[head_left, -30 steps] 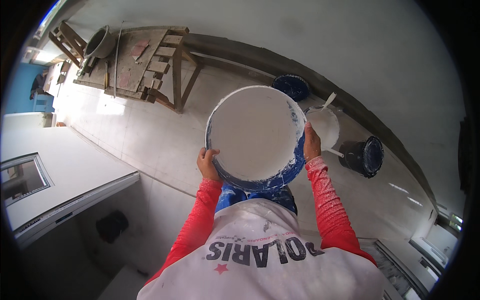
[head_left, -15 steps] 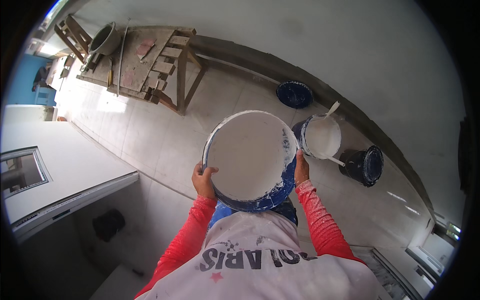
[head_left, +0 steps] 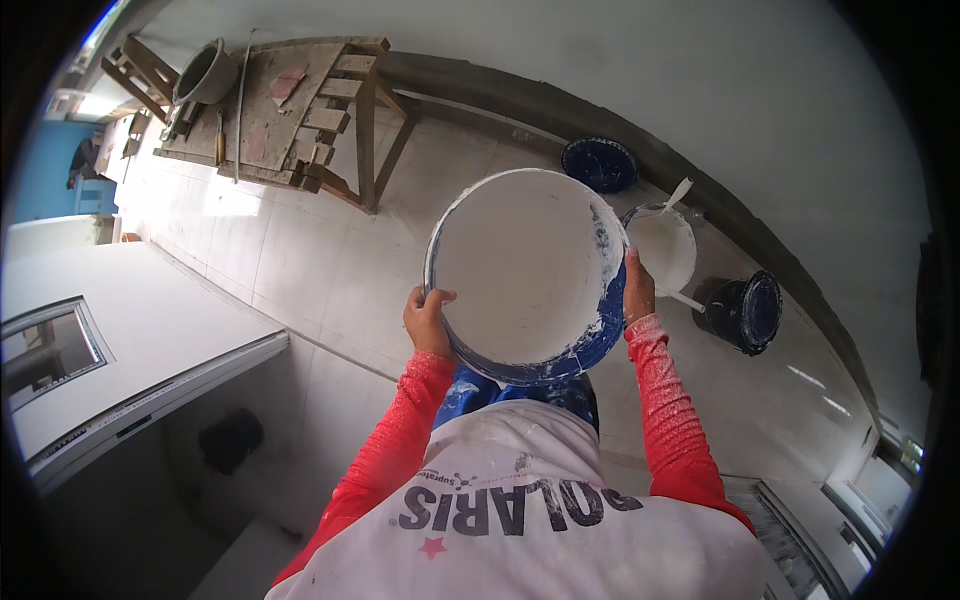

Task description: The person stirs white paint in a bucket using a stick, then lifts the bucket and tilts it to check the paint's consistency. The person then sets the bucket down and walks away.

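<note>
We gripped the large round blue plastic bucket [head_left: 588, 357] of smooth white paste [head_left: 525, 265] before our legs, left hand [head_left: 428, 318] closed on its rim, right hand [head_left: 638, 288] clamped on the opposite side; we judged it already lifted and not yet set down. Outward from this one bucket, we counted one smaller bucket with white contents [head_left: 648, 208], one dark lidded-looking bucket [head_left: 722, 308], one flat dark-blue disc [head_left: 600, 167] near the wall, and one rough wooden bench [head_left: 268, 122] bearing one grey tub [head_left: 222, 82].
</note>
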